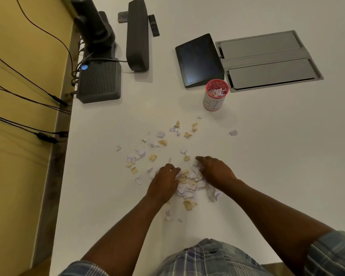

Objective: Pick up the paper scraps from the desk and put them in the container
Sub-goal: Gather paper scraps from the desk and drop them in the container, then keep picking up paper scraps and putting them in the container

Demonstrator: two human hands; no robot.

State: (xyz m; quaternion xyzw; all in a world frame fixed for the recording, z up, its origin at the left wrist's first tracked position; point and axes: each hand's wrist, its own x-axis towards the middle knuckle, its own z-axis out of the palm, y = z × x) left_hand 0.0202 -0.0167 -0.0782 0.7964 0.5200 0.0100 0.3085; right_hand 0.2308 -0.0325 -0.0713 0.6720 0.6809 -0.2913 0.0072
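White and tan paper scraps (189, 183) lie heaped on the white desk (277, 146) between my two hands, with more scraps (157, 144) scattered farther out and one lone piece (233, 132) off to the right. My left hand (164, 183) rests on the left side of the heap, fingers curled into the scraps. On the right side my right hand (214, 171) lies palm down, fingers spread over the pile. A red-rimmed white container (215, 95) stands upright beyond the scraps, holding several paper pieces.
A dark tablet (197, 59) and a grey cable hatch (267, 60) sit behind the container. At the back left are a ribbed grey box (99, 81), a speaker bar (137, 34) and a remote (153, 25). Cables (28, 96) hang past the desk's left edge.
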